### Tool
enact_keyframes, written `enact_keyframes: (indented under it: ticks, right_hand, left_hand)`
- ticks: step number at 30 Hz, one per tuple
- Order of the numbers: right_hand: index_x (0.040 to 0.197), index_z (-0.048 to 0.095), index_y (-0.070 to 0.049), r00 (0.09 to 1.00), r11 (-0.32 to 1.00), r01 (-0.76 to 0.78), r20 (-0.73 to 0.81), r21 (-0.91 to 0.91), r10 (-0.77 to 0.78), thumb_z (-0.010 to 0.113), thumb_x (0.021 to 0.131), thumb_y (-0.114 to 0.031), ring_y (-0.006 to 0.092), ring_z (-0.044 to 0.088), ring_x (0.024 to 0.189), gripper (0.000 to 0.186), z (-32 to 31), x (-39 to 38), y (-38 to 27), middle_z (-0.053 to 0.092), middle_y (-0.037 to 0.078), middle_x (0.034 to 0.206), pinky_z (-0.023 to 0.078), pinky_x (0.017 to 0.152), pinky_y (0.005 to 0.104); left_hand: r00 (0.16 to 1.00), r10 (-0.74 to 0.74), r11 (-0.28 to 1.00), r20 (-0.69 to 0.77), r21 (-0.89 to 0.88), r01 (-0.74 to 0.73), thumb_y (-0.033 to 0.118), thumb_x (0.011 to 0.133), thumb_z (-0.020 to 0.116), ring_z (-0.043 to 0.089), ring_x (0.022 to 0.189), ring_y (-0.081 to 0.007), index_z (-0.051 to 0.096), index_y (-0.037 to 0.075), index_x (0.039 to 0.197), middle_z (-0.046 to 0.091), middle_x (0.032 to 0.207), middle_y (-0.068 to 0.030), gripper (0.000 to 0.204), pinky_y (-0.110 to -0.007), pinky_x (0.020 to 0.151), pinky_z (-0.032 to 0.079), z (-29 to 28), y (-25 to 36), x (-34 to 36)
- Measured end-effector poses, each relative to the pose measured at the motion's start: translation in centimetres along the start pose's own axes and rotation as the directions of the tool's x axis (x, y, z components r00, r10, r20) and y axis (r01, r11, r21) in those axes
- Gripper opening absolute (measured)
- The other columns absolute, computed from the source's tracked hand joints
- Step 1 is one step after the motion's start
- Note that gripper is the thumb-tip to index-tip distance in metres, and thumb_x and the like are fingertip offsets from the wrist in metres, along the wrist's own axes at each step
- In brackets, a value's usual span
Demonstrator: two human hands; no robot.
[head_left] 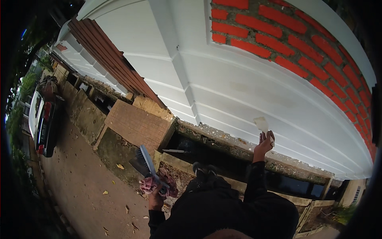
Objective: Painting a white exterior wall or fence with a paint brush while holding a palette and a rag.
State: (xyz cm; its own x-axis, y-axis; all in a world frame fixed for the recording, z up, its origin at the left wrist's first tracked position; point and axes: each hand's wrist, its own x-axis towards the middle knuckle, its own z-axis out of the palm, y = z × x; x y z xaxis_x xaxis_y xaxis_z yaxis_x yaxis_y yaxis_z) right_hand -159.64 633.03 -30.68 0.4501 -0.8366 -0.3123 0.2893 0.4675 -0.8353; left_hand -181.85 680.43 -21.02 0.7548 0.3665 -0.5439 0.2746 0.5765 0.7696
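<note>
My left hand [156,198] is closed around the handle of a scrub brush [148,160] with a grey-blue back and dark bristles. A crumpled reddish-pink cloth [169,182] is bunched in the same hand. On the other side, my right hand [264,146] grips a putty knife [261,124] with a pale, flared blade. That blade is up against or just in front of the white wall [230,95]; I cannot tell whether it touches. Most of the knife's handle is hidden by my fingers.
An open drain [234,161] with dark water runs along the wall's foot, right by my shoes [203,169]. Orange-red painted bricks [278,44] fill the upper wall. To the left are a brown slatted gate [115,59], a paved slab [137,123] and a parked car [44,119].
</note>
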Motion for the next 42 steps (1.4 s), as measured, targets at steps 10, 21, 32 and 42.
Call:
enact_keyframes:
  ticks: [10, 21, 32, 42]
  right_hand:
    - [0.116, 0.059, -0.009, 0.87, 0.988, -0.119, 0.47, -0.098, 0.151, 0.068, 0.09, -0.017, 0.0204, 0.065, 0.09, 0.029, 8.5, -6.7, 1.8, 0.064, 0.006, 0.103, 0.055, 0.08, 0.034]
    - [0.121, 0.054, -0.012, 0.556, 0.937, -0.272, 0.759, -0.217, 0.338, 0.062, 0.095, -0.021, 0.0177, 0.059, 0.088, 0.029, 24.2, -24.7, 15.0, 0.06, 0.001, 0.099, 0.049, 0.089, 0.0337]
    - [0.113, 0.058, -0.009, 0.331, 0.909, -0.207, 0.848, -0.362, 0.413, 0.067, 0.092, -0.021, 0.0182, 0.06, 0.087, 0.025, 37.9, -42.7, 21.7, 0.061, 0.003, 0.1, 0.052, 0.081, 0.0333]
    - [0.12, 0.059, -0.007, 0.423, 0.793, -0.188, 0.681, -0.579, 0.597, 0.071, 0.089, -0.031, 0.0208, 0.063, 0.088, 0.041, 44.9, -45.0, 30.8, 0.061, 0.011, 0.098, 0.053, 0.082, 0.0321]
  left_hand:
    - [0.994, 0.098, 0.964, -0.04, 0.251, -0.085, 0.01, 0.085, 0.068, 0.066, 0.093, -0.0164, 0.063, 0.006, 0.115, 0.067, 0.107, -0.0041, 0.031, -0.032, 0.077, 0.054, -6.6, -0.5, 2.3]
    - [0.991, 0.131, 0.972, 0.026, -0.199, -0.123, -0.002, 0.08, 0.072, 0.058, 0.113, -0.0166, 0.055, 0.002, 0.127, 0.06, 0.123, -0.0039, 0.05, -0.032, 0.098, 0.047, -14.3, 7.4, 13.6]
    - [0.963, 0.179, 0.92, -0.199, -0.313, -0.236, 0.008, 0.086, 0.067, 0.067, 0.078, -0.0133, 0.06, 0.009, 0.117, 0.068, 0.095, -0.0013, 0.031, -0.026, 0.055, 0.053, -25.5, 17.8, 20.1]
    - [0.92, 0.207, 0.842, -0.333, -0.418, -0.341, 0.009, 0.087, 0.066, 0.068, 0.071, -0.0152, 0.06, 0.01, 0.113, 0.068, 0.09, -0.0009, 0.027, -0.025, 0.047, 0.052, -27.8, 23.9, 27.6]
